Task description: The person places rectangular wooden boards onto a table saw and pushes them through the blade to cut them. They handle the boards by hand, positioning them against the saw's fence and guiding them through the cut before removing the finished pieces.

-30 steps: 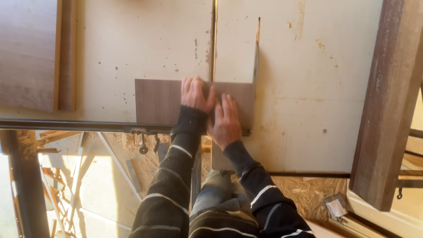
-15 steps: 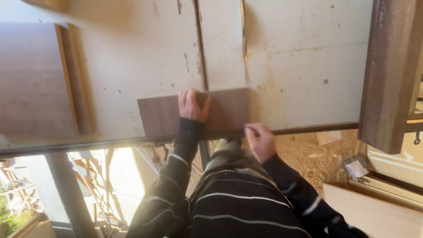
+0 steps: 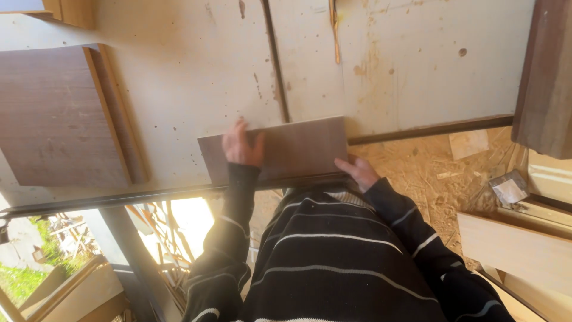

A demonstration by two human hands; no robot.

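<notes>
A small rectangular brown board [image 3: 298, 146] lies on the worn white worktable [image 3: 179, 89], and its near side overhangs the table's dark front edge. My left hand [image 3: 241, 146] rests flat on the board's left part with the fingers spread. My right hand [image 3: 357, 171] grips the board's near right edge from below the table edge. Both arms wear dark sleeves with thin white stripes.
A stack of larger brown panels [image 3: 53, 113] lies on the table's left. A dark groove [image 3: 274, 59] runs away across the tabletop. A thick brown plank [image 3: 545, 77] stands at the right. Sawdust and scraps [image 3: 429, 173] cover the floor, with pale planks [image 3: 518, 250] at lower right.
The brown board has come toward the table's near edge and now overhangs it. My right hand left the board's top and took its near right edge. The left hand stayed on top.
</notes>
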